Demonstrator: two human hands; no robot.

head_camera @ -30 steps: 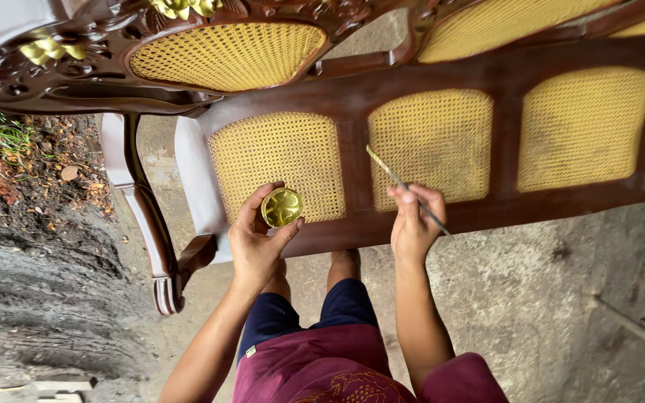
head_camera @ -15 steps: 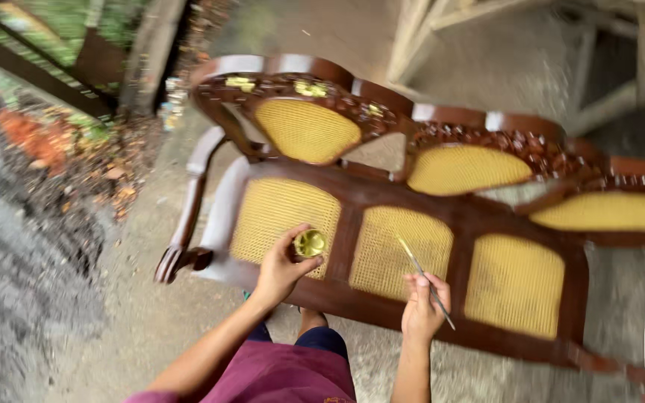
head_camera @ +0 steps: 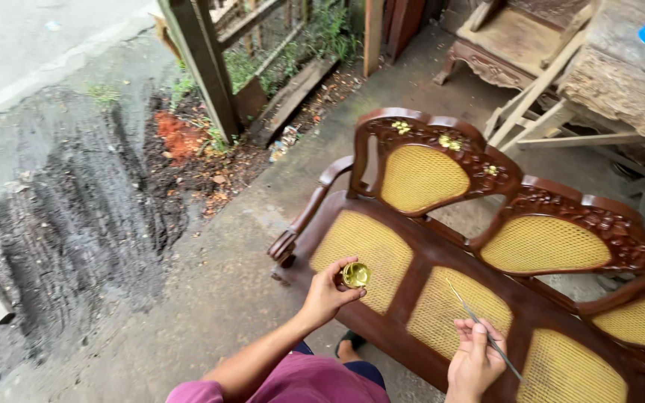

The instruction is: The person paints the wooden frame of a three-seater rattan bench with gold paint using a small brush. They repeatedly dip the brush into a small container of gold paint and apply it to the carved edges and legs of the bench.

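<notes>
A dark carved wooden bench (head_camera: 513,302) with yellow cane panels stands in front of me. My left hand (head_camera: 328,292) holds a small round cup of gold paint (head_camera: 354,275) over the left cane seat panel. My right hand (head_camera: 475,360) grips a thin paintbrush (head_camera: 472,317), its tip pointing up and left over the middle seat panel. Small gold-painted flowers (head_camera: 449,142) show on the carved top rail of the backrest.
Unfinished pale wooden furniture (head_camera: 516,37) and a rough timber table (head_camera: 621,75) stand at the back right. A wooden post (head_camera: 203,67) and planks with weeds sit at the back left. Concrete ground (head_camera: 210,298) and dark wet road (head_camera: 61,224) lie to the left.
My view has lifted and pulled back, so the whole bench and the yard now show. Both hands keep their hold on the paint cup and the brush.
</notes>
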